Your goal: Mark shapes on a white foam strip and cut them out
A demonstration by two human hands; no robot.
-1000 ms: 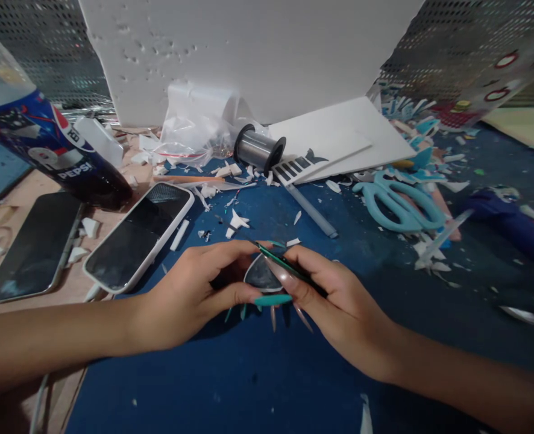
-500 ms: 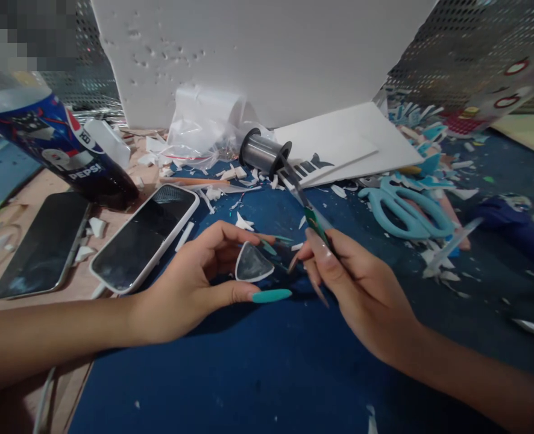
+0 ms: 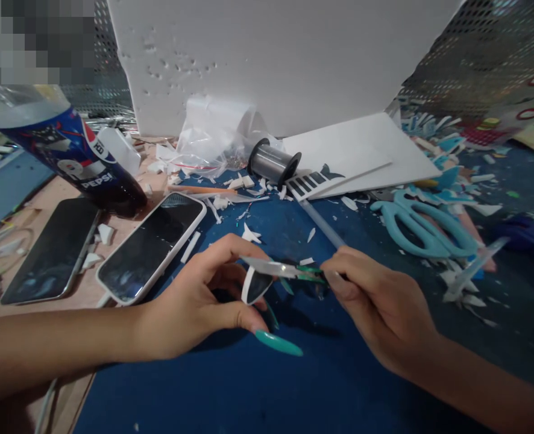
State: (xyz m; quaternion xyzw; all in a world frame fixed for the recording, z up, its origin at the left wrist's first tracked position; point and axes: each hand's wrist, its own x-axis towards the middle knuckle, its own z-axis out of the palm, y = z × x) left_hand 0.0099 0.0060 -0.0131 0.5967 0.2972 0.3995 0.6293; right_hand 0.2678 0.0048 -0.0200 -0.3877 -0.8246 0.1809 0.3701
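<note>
My left hand, with long teal nails, pinches a small rounded-triangular white piece with a dark grey face. The piece is tilted, its white edge toward me. My right hand is closed around the green handle of a metal-bladed tool. The blade points left and lies across the top of the piece; I cannot tell whether it touches. Most of the handle is hidden by my fingers. Beyond my right hand runs a translucent rod, its near end meeting the hand's outline.
Two phones and a Pepsi bottle stand or lie left. A wire spool, plastic bag and white foam sheets are behind. Blue-handled scissors and a blue tool lie right among white scraps.
The tool has swung from pointing up and away to pointing left over the piece. The small piece has been turned and tilted in my left hand. The view has shifted slightly.
</note>
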